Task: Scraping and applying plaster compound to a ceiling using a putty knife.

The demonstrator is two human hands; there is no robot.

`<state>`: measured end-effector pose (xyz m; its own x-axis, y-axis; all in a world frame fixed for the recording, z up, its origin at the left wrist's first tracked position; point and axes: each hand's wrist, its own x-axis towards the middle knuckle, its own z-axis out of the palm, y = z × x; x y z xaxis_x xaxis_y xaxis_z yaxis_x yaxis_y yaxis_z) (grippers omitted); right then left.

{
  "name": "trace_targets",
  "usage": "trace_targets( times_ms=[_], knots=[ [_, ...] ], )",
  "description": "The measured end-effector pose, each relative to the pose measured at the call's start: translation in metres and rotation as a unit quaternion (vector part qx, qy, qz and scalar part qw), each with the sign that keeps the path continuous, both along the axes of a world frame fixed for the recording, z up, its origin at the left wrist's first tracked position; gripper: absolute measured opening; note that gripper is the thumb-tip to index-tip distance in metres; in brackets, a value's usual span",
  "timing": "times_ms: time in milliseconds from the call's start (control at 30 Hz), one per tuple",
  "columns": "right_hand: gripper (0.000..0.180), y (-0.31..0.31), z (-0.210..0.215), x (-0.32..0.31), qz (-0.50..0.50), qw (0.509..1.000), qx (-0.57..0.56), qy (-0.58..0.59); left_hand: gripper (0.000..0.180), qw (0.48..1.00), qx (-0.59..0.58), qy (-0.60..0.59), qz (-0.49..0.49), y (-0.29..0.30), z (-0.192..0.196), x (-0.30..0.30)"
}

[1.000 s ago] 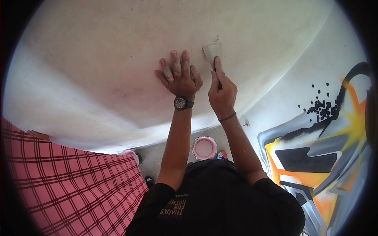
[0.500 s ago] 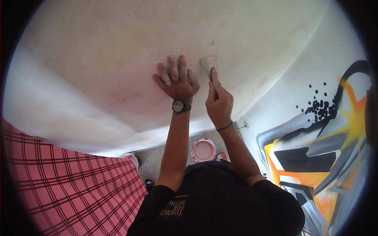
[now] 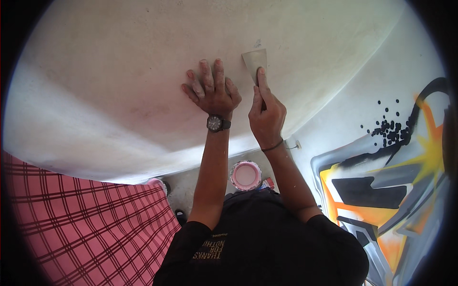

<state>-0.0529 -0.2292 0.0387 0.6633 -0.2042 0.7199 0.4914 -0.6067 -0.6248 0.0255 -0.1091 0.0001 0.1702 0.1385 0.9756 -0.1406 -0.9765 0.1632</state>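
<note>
My left hand (image 3: 213, 90) lies flat with fingers spread against the pale plastered wall (image 3: 143, 52); a dark watch (image 3: 214, 123) is on that wrist, and whitish dust coats the fingers. To its right, my right hand (image 3: 268, 114) is closed around a putty knife (image 3: 255, 61), index finger stretched along the tool toward its blade. The wide grey blade points up the wall, its edge at or very near the surface just below a small dark mark (image 3: 258, 44). My fingers hide most of the handle.
A pink-rimmed bucket (image 3: 246, 175) stands on the floor below, with a small red box (image 3: 268, 183) beside it. A pink plaid curtain or cloth (image 3: 95, 219) hangs at left. The right-hand wall carries painted graffiti (image 3: 377, 190), and a cable fitting (image 3: 297, 144) sits low near the corner.
The right hand has pushed the putty knife a little farther up the wall, toward the dark mark. My left hand sits slightly higher in view, still spread on the wall.
</note>
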Motion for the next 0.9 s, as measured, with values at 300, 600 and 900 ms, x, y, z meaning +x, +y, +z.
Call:
trace_targets(
  times_ms=[300,600,900],
  knots=[
    [0.051,0.009,-0.016,-0.001,-0.008,1.0,-0.003,0.022,0.047,1.0,0.005,-0.002,0.01,0.009,0.0,-0.004],
    [0.043,0.013,-0.006,-0.012,-0.008,0.999,-0.033,0.013,0.047,1.0,0.004,-0.012,0.007,0.02,0.001,-0.006],
    [0.042,0.027,-0.008,0.004,-0.016,0.999,-0.019,-0.022,0.048,1.0,-0.004,-0.02,-0.004,0.026,0.007,-0.006]
  ],
)
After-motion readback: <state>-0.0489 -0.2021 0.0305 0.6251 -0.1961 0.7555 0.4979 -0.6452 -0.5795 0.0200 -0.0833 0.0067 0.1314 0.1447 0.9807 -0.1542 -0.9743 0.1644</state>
